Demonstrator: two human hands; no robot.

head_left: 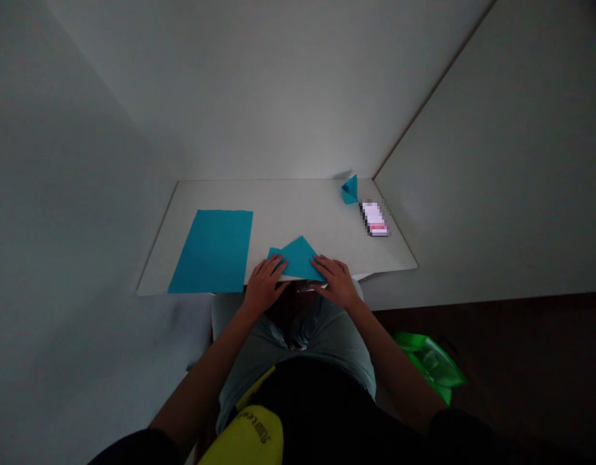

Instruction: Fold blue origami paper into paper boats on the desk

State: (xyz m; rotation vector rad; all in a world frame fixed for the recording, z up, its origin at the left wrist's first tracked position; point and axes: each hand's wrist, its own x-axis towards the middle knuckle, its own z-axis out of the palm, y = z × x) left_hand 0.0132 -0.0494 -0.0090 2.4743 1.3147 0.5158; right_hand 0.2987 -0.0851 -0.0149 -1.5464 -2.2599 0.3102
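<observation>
A teal sheet folded to a triangular point (298, 255) lies at the near edge of a small white table (288, 206). My left hand (265, 284) rests flat on its lower left part, fingers stretched out. My right hand (336, 281) presses its lower right corner, fingers also flat and spread. Neither hand grips anything.
A flat teal paper sheet (213, 252) lies at the table's left. A small folded teal paper shape (350, 190) stands at the far right corner, with a blurred small card-like item (375, 219) beside it. White walls close in on three sides. A green bag (431, 361) lies on the dark floor.
</observation>
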